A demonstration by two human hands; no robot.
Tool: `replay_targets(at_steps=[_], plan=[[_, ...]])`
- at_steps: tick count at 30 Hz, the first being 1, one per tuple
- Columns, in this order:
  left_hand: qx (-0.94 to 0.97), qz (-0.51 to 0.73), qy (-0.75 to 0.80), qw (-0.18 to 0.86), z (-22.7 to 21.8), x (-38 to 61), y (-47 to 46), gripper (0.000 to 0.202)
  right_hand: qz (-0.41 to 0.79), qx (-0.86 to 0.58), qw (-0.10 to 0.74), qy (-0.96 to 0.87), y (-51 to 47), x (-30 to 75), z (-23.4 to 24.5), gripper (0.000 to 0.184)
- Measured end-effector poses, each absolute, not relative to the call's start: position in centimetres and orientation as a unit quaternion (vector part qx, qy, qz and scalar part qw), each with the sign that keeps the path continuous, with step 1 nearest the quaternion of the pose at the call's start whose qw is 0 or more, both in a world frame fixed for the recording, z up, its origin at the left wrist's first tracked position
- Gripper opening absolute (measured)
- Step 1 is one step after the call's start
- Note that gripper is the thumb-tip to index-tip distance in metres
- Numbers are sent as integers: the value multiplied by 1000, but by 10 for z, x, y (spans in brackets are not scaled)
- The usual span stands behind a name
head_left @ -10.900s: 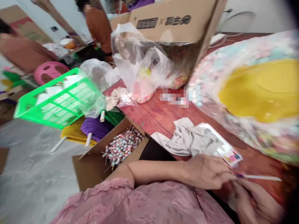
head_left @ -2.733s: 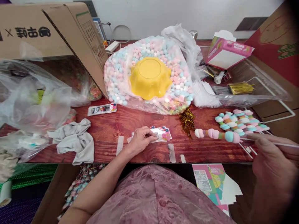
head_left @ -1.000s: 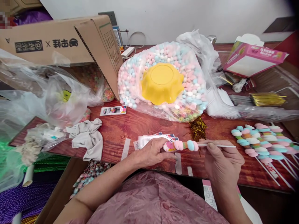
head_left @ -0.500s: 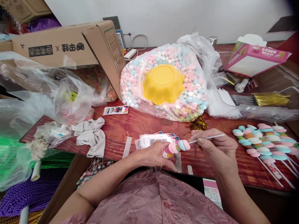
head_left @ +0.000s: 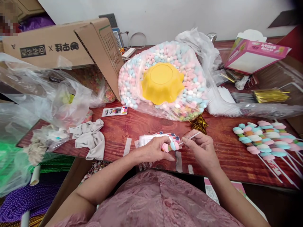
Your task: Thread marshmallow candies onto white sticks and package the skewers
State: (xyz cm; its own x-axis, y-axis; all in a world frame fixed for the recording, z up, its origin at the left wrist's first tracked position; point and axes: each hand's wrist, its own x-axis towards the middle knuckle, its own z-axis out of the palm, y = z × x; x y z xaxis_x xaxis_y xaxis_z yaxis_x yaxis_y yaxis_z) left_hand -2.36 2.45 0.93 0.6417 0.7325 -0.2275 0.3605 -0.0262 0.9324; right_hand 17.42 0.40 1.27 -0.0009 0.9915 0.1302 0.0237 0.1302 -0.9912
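Observation:
My left hand (head_left: 153, 149) is wrapped around a skewer of pink and blue marshmallows (head_left: 174, 145), close to the table's front edge. A white stick (head_left: 194, 135) leads up and right from the marshmallows. My right hand (head_left: 201, 148) pinches this stick between thumb and fingers. Behind my left hand lies a stack of printed cards (head_left: 145, 139), partly covered by it. To the right, several finished-looking marshmallow skewers (head_left: 267, 138) lie side by side with their white sticks towards me.
A big clear bag of marshmallows (head_left: 132, 78) with a yellow bowl (head_left: 162, 83) upside down on it stands at the back. Left are a cardboard box (head_left: 56, 47) and a grey cloth (head_left: 91, 138). Gold twist ties (head_left: 271, 96) and a pink carton (head_left: 258, 53) are at right.
My right hand has moved left and closer to my left hand, with less stick showing between it and the marshmallows. The marshmallow skewer has shifted left and slightly lower. The whole view has shifted a little.

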Motion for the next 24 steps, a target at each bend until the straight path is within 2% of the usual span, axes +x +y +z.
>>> replay_targets(at_steps=[5,12,16,18,20,24], plan=[[775,113,396,479,24,-29,24,51,353,-525,565,-530,-2,169,-2,20],[785,71,386,479,22,-17,16,59,501,-448,542,-506,-5,163,-10,18],[768,170,388,481,23,-27,23,114,502,-454,616,-403,-1,165,-19,20],[758,176,415,471,24,-40,30,130,501,-442,646,-369,0,168,-22,21],[739,130,424,507,25,-51,36,118,504,-431,654,-363,0,171,-24,20],[641,54,353,679,20,-57,36,64,503,-427,659,-361,0,171,-21,18]])
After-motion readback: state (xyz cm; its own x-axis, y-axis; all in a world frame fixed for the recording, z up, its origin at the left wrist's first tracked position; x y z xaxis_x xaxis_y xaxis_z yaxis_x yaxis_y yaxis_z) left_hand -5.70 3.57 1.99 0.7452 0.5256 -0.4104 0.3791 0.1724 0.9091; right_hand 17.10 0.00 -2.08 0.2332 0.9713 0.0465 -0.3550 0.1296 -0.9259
